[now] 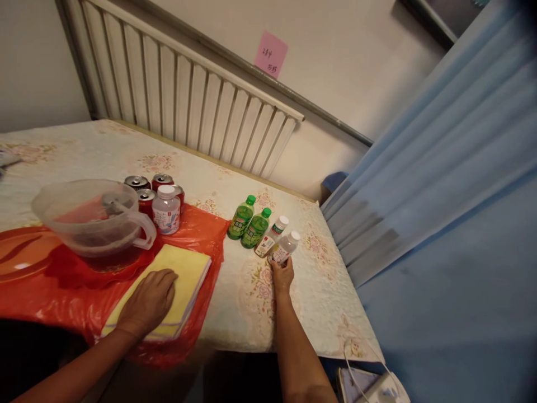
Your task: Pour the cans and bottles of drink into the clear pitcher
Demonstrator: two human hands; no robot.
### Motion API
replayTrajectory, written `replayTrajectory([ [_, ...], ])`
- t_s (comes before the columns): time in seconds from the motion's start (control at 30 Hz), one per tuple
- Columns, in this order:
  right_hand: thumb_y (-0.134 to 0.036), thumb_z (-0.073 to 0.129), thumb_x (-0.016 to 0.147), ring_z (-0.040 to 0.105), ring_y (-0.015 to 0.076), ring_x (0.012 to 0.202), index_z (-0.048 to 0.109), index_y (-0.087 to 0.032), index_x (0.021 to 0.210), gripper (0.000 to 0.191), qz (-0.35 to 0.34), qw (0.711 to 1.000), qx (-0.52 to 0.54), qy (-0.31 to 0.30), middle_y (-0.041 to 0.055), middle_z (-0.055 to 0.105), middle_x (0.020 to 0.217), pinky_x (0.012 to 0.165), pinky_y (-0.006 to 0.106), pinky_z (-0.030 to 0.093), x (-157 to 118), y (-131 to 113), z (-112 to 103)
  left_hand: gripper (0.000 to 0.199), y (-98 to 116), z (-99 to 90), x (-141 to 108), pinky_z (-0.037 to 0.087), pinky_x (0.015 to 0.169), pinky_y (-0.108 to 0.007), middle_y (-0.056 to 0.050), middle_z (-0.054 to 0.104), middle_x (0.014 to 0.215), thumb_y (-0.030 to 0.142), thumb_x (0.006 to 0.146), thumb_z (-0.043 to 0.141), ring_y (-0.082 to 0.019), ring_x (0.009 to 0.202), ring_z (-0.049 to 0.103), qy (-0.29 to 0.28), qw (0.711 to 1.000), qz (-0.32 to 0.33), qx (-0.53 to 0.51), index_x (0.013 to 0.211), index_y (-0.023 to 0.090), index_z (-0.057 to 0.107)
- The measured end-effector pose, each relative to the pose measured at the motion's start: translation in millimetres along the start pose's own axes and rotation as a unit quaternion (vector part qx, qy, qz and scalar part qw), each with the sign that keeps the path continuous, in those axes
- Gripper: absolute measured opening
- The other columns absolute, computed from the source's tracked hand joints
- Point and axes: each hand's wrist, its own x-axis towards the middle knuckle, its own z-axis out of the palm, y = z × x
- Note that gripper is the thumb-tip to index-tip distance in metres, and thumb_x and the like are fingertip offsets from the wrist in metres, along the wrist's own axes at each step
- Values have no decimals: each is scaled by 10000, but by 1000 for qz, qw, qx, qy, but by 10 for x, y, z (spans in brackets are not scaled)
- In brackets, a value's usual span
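My right hand [282,274] has its fingers wrapped round the lower part of a clear bottle [286,246] with a white cap and a printed label. This bottle stands at the near end of a row on the tablecloth. Beside it are a white-capped bottle [272,236] with a green band, then two green bottles [255,228] with green caps. My left hand [151,296] lies palm down on a folded yellow cloth [184,271], its fingers slightly bent and holding nothing.
A translucent handled jug [90,224] stands on red plastic sheeting [210,229] at the left. Next to it are a clear white-capped bottle [166,211] and several cans [146,200]. A radiator [188,101] lines the wall; a blue curtain [428,168] hangs at the right.
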Motion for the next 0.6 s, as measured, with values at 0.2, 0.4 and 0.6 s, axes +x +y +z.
replayTrajectory([
  [0.2, -458, 693, 607, 655, 227, 835, 646, -169, 1092, 566, 6, 1000, 12, 5, 93, 754, 1008, 746, 295, 490, -8, -1, 4, 267, -38, 42, -11, 494, 964, -480, -146, 699, 1089, 259, 946, 441, -316, 1043, 626, 0, 1000, 3, -2, 1081, 171, 654],
  [0.4, -430, 691, 623, 666, 235, 856, 642, -166, 1132, 576, 3, 1000, 31, 0, 105, 755, 1041, 761, 299, 502, -6, 16, 20, 281, -69, 75, -24, 490, 960, -472, -154, 694, 1095, 249, 956, 434, -315, 1044, 619, -1, 1000, 13, 14, 1094, 141, 654],
  [0.6, -417, 705, 622, 661, 235, 876, 642, -163, 1155, 594, 4, 999, 40, 9, 110, 752, 1064, 775, 302, 503, -1, 52, 44, 277, -60, 64, -19, 489, 955, -473, -153, 691, 1094, 240, 959, 434, -314, 1040, 616, 3, 1000, 18, 16, 1096, 138, 652],
])
